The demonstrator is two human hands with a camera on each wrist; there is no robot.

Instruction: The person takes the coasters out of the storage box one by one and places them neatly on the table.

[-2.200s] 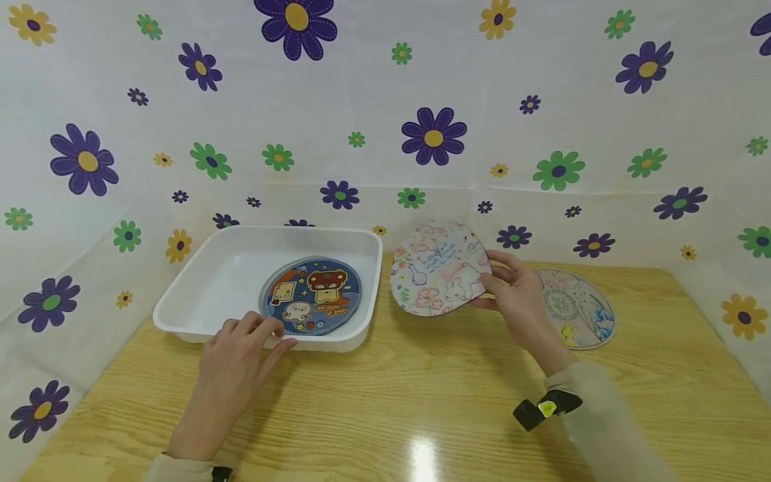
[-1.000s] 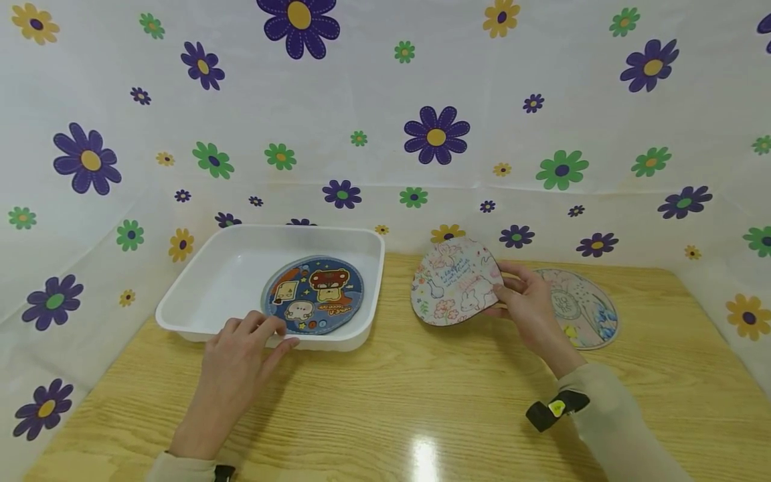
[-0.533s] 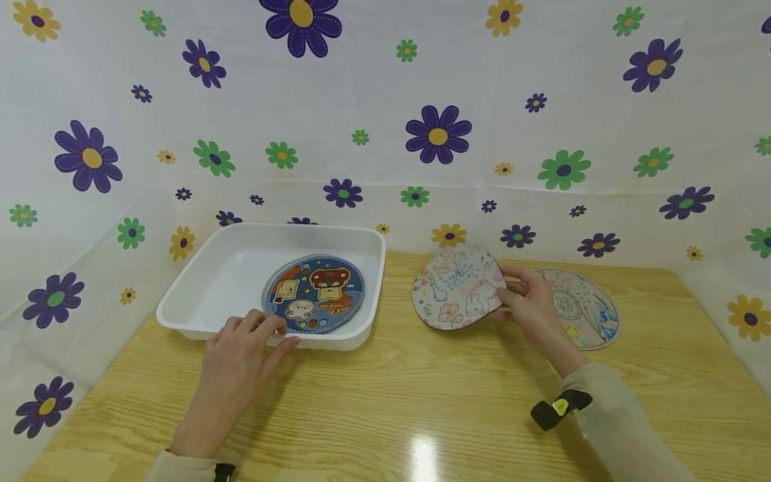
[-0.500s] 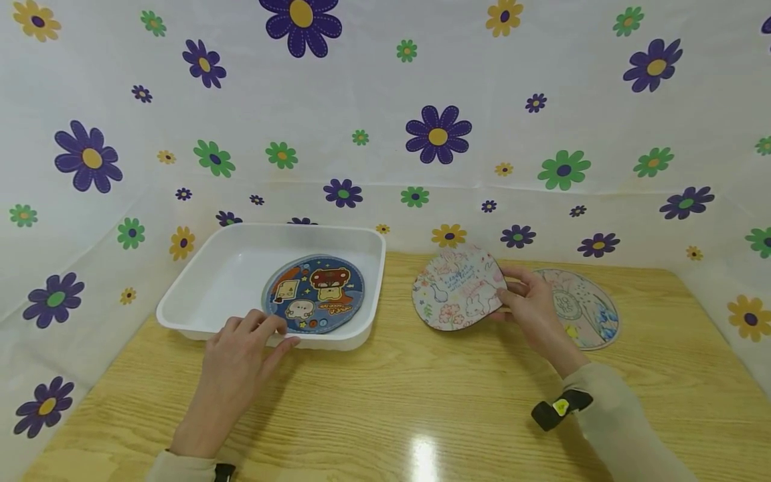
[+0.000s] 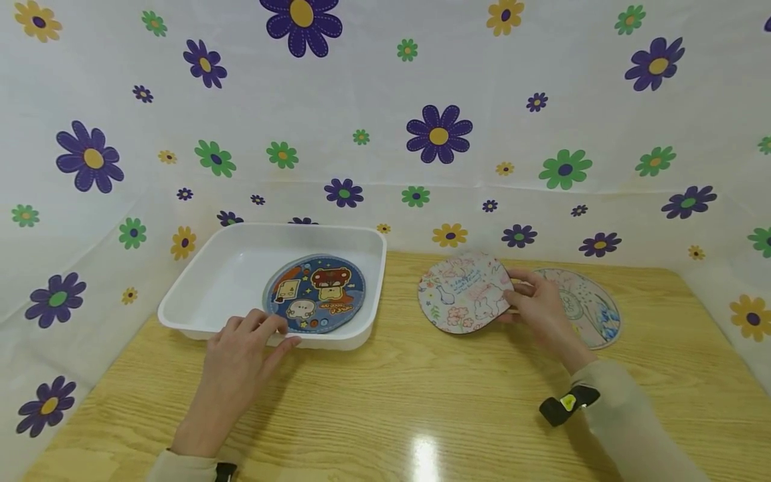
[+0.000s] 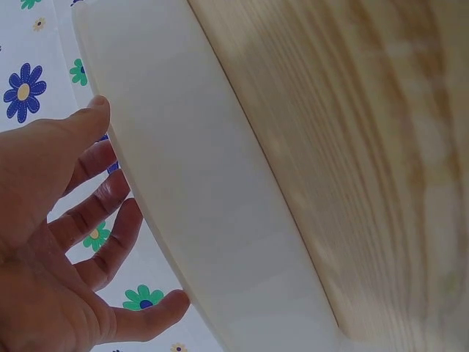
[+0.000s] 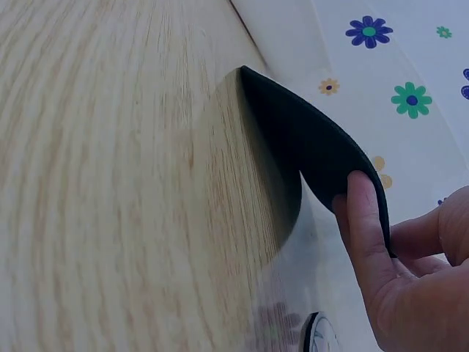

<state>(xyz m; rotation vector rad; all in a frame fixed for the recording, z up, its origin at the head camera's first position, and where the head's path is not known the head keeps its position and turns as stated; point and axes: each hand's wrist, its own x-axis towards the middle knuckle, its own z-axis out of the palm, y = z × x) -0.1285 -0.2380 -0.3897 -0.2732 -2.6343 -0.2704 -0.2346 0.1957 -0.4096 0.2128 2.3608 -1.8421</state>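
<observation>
My right hand (image 5: 539, 308) grips the right edge of a round mouse pad (image 5: 460, 294) printed with pink flowers and a bunny. The thumb lies on its printed face and the fingers on its black underside (image 7: 322, 139). This pad is tilted over the table; whether its low edge touches the wood I cannot tell. My left hand (image 5: 237, 355) holds the front rim of a white tray (image 5: 205, 288), thumb outside and fingers over the rim. A dark blue cartoon mouse pad (image 5: 316, 294) lies in the tray's right half. Another pale round mouse pad (image 5: 593, 311) lies behind my right hand, partly hidden.
The tray and the pads are on a wooden table (image 5: 385, 415). A white cloth (image 5: 373, 80) with purple, green and yellow flowers hangs behind the table and along both sides. Both wrists wear black straps, one seen on the right wrist (image 5: 569, 405).
My right hand has moved a little right and lower with the flowered mouse pad, which now lies flatter and nearer the table. The left hand and tray stay put.
</observation>
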